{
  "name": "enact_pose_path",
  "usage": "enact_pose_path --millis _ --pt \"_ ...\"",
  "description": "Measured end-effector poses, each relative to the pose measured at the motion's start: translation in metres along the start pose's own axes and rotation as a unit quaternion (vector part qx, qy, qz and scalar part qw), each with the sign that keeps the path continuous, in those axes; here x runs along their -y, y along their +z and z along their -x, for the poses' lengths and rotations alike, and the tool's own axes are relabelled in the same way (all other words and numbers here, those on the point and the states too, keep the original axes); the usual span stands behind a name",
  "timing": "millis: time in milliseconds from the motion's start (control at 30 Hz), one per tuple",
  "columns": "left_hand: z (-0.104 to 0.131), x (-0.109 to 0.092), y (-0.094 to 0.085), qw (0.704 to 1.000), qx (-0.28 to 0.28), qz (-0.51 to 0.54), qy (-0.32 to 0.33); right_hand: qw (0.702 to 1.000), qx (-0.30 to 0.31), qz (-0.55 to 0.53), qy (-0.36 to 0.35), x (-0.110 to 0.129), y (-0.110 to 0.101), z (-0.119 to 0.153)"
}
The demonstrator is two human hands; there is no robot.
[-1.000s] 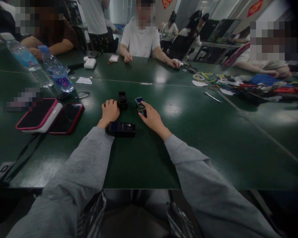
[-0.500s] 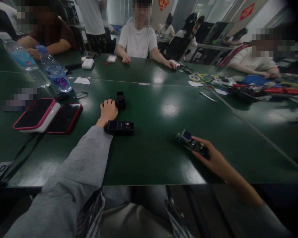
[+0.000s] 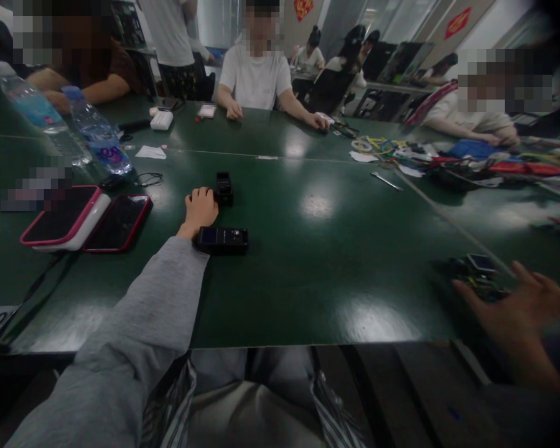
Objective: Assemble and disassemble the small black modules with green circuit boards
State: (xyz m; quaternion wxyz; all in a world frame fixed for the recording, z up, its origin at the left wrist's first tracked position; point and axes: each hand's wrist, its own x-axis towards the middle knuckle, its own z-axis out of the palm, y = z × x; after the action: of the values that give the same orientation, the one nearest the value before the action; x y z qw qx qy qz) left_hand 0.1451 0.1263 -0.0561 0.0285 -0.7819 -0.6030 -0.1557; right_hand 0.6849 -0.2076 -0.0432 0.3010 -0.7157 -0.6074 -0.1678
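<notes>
My left hand (image 3: 201, 208) rests on the green table with its fingers curled over the dark end of a small black device (image 3: 224, 186); most of what lies beneath the fingers is hidden. Just below its wrist sits a second black handheld device (image 3: 224, 239) with a small screen and buttons, partly against the grey sleeve. Far to the right, my right hand (image 3: 513, 311) is smeared by motion. Between its thumb and fingers is a bare circuit board (image 3: 478, 274) with a small screen, also blurred.
Two phones (image 3: 116, 224) (image 3: 63, 214) and two water bottles (image 3: 100, 137) (image 3: 37, 112) are on the left. A wrench (image 3: 386, 181) and a heap of cables (image 3: 448, 155) lie to the back right. People sit across the table (image 3: 317, 274); one rests a hand (image 3: 318, 121) on it.
My right hand has swung far to the right with the circuit board. My left hand and the two black devices have stayed in place on the table.
</notes>
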Motion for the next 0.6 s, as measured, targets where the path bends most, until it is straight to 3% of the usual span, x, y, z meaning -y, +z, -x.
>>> enact_pose_path --millis 100,200,267,400,500,600 --pt "0.000 0.001 -0.001 1.000 0.004 -0.002 -0.004 0.989 -0.113 0.059 0.079 0.031 0.014 -0.021" --pt "-0.002 0.001 -0.003 1.000 -0.003 0.017 0.005 0.994 -0.094 0.038 0.029 0.075 0.047 -0.056" --pt "-0.003 0.001 -0.004 0.997 0.004 0.045 0.058 0.995 -0.096 0.002 -0.021 0.115 0.077 -0.078" --pt "-0.006 -0.001 -0.004 0.978 0.034 0.064 0.196 0.992 0.008 -0.084 -0.095 0.199 0.138 -0.105" --pt "-0.007 0.000 -0.001 0.974 0.019 0.073 0.214 0.978 0.081 -0.119 -0.150 0.253 0.176 -0.119" --pt "-0.008 0.001 0.001 0.975 0.014 0.077 0.210 0.969 0.115 -0.143 -0.167 0.292 0.208 -0.132"
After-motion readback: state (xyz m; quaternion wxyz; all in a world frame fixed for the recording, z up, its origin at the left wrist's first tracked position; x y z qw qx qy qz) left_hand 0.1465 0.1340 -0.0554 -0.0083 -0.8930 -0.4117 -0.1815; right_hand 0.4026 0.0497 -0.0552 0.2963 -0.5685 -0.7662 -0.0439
